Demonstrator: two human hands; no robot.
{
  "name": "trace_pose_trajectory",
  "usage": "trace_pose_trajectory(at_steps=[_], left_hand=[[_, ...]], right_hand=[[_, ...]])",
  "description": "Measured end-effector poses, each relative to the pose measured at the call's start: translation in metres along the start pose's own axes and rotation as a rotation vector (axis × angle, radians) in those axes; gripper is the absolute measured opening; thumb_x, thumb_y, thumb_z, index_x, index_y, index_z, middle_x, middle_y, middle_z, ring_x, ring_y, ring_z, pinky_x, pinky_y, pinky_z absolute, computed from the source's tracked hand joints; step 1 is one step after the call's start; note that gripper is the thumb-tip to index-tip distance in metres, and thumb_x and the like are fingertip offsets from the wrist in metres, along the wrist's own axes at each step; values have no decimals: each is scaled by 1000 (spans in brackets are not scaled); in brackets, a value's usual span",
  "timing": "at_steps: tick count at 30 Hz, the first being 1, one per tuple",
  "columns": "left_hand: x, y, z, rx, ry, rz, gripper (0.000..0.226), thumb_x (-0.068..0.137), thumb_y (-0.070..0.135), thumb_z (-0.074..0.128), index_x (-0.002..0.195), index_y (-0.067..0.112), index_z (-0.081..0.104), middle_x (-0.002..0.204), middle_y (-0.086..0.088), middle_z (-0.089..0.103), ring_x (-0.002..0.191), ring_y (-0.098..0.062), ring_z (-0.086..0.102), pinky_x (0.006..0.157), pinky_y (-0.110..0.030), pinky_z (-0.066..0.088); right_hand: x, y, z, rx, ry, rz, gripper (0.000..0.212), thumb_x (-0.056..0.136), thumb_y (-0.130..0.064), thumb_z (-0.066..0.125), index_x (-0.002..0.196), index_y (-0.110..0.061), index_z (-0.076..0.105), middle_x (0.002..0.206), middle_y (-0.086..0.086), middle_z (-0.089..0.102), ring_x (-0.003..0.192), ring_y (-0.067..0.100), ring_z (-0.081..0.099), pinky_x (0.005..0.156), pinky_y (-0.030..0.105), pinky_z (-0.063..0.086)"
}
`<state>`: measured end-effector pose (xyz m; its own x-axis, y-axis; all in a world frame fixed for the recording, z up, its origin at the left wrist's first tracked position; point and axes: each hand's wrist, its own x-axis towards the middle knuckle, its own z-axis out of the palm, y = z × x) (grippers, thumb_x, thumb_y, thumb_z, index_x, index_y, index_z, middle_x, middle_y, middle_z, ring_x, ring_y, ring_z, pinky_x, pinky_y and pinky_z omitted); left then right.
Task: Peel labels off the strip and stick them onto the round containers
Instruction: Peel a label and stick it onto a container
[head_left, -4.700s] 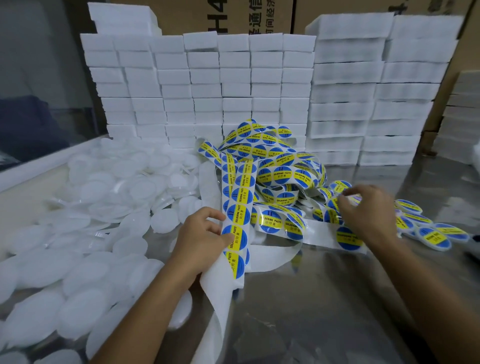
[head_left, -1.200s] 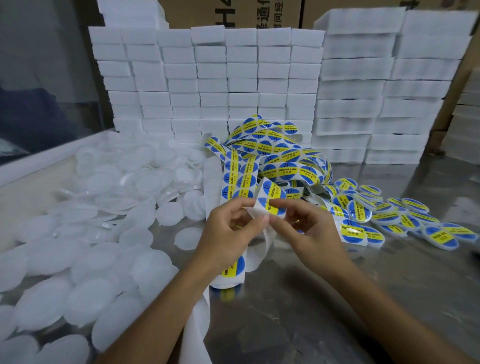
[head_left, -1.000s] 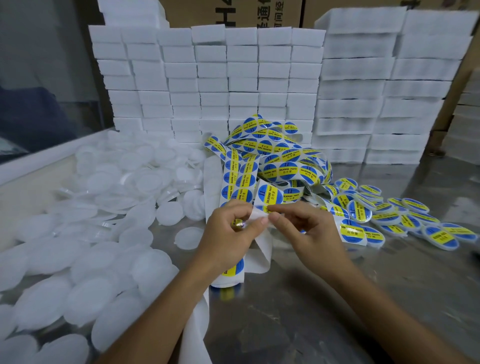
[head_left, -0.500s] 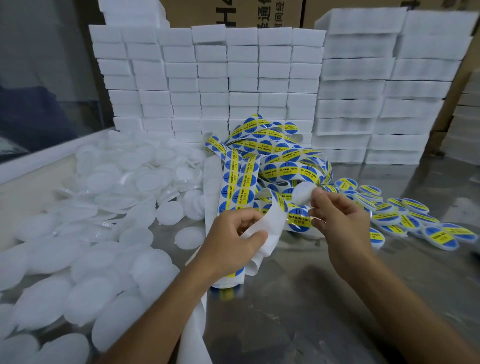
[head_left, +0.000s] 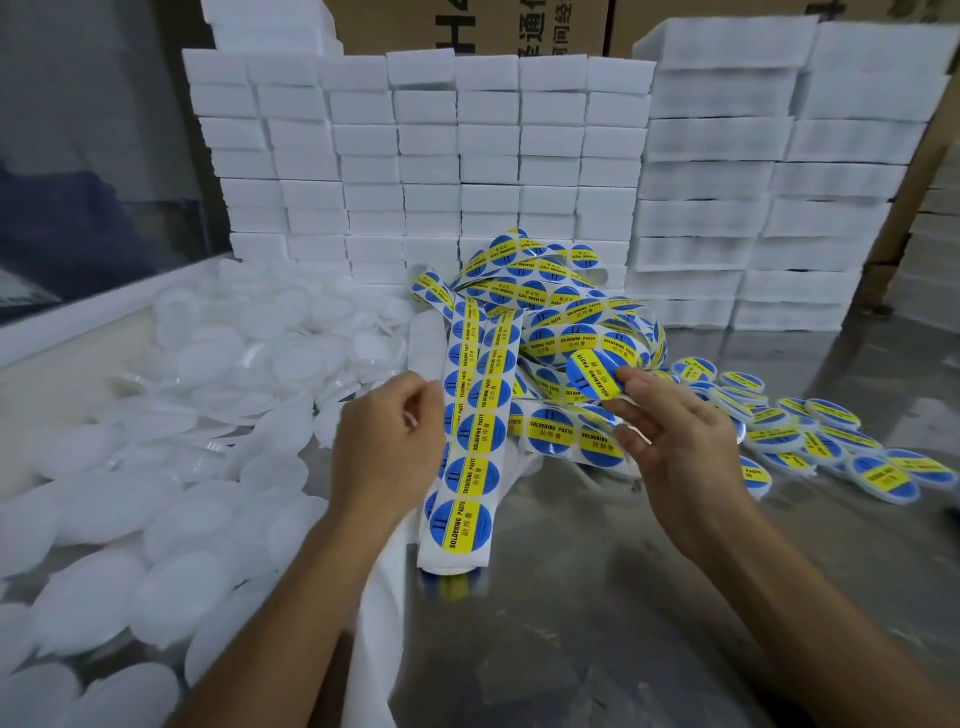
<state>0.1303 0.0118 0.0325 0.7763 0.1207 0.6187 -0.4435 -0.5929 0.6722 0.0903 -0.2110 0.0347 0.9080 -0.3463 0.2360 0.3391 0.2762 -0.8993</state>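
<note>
- Fingers of our right hand (head_left: 680, 447) pinch one peeled round label (head_left: 592, 375) by its edge, blue and yellow face toward us, held just above the tangled label strip (head_left: 480, 415) near the middle of the worktop (head_left: 597, 597).
- Fingers of our left hand (head_left: 387, 441) are loosely curled beside the straight run of the strip; whether they grip the white backing behind it we cannot tell, since the hand's back hides the fingertips.
- That strip runs from the heap at the far middle of the worktop toward us, its spent white backing (head_left: 379, 623) trailing down to the near edge.
- Unlabelled round containers (head_left: 171, 519), white and translucent, lie piled along the left side of the worktop; labelled ones (head_left: 810, 441) sit in a loose group toward the right edge.
- Stacks of white foam blocks (head_left: 467, 156) line the far edge, with cardboard cartons (head_left: 467, 26) behind them.
- We judge the peel finished and the sticking step not yet begun: the label is free, but no bare container is in either hand.
- Next we would need the left hand to fetch one bare container from the left pile, then centre the label over its flat face and press it down smoothly, keeping the sticky side off the strip and our fingers.
</note>
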Motion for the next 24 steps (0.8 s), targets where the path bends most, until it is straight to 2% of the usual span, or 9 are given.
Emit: trace_pose_trajectory(at_steps=[2, 4, 6, 9, 12, 16, 18, 20, 24], left_hand=[[5, -13, -6, 279, -42, -138, 15, 88, 25, 57, 78, 19, 65, 75, 3, 67, 80, -28, 62, 76, -39, 51], [5, -21, -11, 475, -176, -214, 8, 82, 26, 61, 82, 23, 68, 84, 7, 66, 89, -26, 62, 83, -36, 47], [4, -22, -12, 612, -324, -254, 18, 76, 39, 66, 82, 22, 67, 87, 5, 65, 91, -24, 61, 80, -33, 44], [2, -21, -13, 640, -436, -293, 32, 72, 48, 72, 88, 21, 65, 92, 1, 66, 92, -24, 61, 78, -32, 47], [2, -20, -14, 630, -431, -313, 26, 78, 34, 71, 97, 19, 63, 102, -2, 66, 97, -25, 61, 75, -31, 48], [2, -20, -16, 633, -450, -338, 13, 84, 24, 65, 94, 16, 61, 102, -4, 65, 98, -27, 59, 77, -34, 50], [0, -20, -17, 644, -464, -315, 5, 86, 18, 57, 84, 13, 57, 97, -6, 63, 98, -28, 58, 74, -34, 48], [0, -18, -16, 630, -448, -284, 16, 87, 16, 52, 72, 13, 47, 89, -6, 57, 100, -31, 56, 69, -34, 42], [4, -12, -13, 467, -179, -172, 6, 92, 11, 49, 96, 9, 44, 92, -6, 53, 95, -35, 53, 69, -36, 37]], right_hand=[[0, 3, 1, -46, 33, -21, 16, 83, -10, 73, 84, -25, 80, 84, -7, 76, 77, 6, 70, 66, 19, 53], [0, 6, 2, -85, 40, -47, 22, 82, -6, 74, 97, -22, 77, 80, -6, 74, 76, 5, 70, 63, 17, 54], [-1, 7, 2, -131, 40, -72, 29, 81, -5, 74, 107, -18, 73, 80, -7, 73, 75, 3, 70, 63, 14, 53], [-1, 9, 3, -169, 34, -94, 28, 82, 0, 72, 103, -19, 73, 88, -1, 73, 76, 1, 70, 64, 11, 52], [-1, 9, 4, -189, 42, -108, 27, 84, 4, 70, 93, -21, 73, 89, 1, 74, 74, 3, 69, 63, 11, 51], [0, 9, 3, -194, 75, -107, 14, 86, -4, 72, 91, -17, 72, 76, -7, 74, 69, -1, 68, 59, 11, 50], [0, 10, 3, -206, 77, -94, 7, 88, -10, 71, 89, -16, 71, 70, -11, 73, 67, -2, 67, 56, 12, 51], [0, 10, 3, -230, 73, -86, 5, 90, -12, 69, 88, -16, 70, 69, -11, 73, 67, -1, 67, 55, 15, 52], [-1, 9, 4, -248, 55, -69, 7, 91, -12, 68, 86, -17, 71, 76, -6, 75, 73, 2, 69, 58, 16, 53]])
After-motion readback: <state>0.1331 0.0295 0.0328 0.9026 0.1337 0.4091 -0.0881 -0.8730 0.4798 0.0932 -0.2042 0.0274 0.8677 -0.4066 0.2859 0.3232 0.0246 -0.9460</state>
